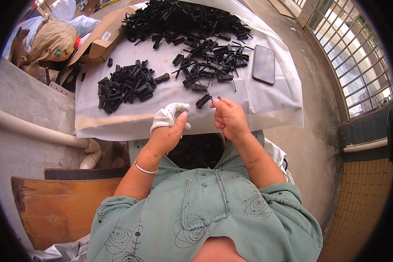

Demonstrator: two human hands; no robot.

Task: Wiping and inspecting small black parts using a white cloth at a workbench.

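Observation:
My right hand (230, 118) pinches the thin stem of a small black plastic part (203, 101), whose block-like end hangs just left of my fingertips over the table's near edge. My left hand (168, 122) is beside it, with white cloth (167, 116), seemingly a glove, over the fingers and the thumb bare. Those fingers are half curled with a gap to the thumb, and nothing shows between them. Beyond my hands spreads a loose heap of black parts with thin stems (214, 61). Closer to the left lies a tighter pile of black parts (129, 86).
A large black heap (174, 19) covers the far end of the white-sheeted table (275, 105). Toward the right edge lies a dark phone (263, 64). An open cardboard box (102, 37) and bags (54, 39) crowd the far left. A pale pipe (39, 127) runs along the left wall.

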